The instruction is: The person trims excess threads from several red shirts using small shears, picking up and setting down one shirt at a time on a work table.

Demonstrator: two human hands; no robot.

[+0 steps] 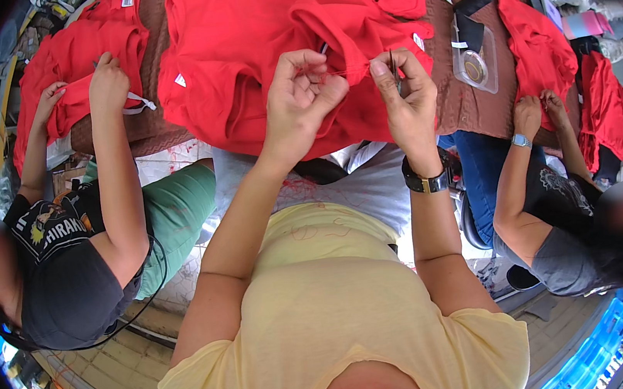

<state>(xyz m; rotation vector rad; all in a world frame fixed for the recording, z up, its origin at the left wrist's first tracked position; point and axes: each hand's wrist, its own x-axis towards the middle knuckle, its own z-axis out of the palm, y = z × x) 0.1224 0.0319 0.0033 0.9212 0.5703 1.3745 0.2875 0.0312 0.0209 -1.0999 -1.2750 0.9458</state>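
A red garment (231,49) is spread over the table in front of me, its near edge hanging toward my lap. My left hand (304,102) is closed in a pinch on a thin red thread (336,74) that runs across to the garment's edge. Close by on the right, my right hand (406,93) grips what look like small thread snips (392,62), dark blade tips pointing up, most of the tool hidden by the fingers. The thumb and fingers of that hand also press against the red cloth.
A clear plastic tray (476,69) with a roll of tape and a black item lies on the brown table cover (452,103). Co-workers sit at left and right, each handling red cloth, the left one's piece (77,60) near mine. Loose red threads lie on my lap.
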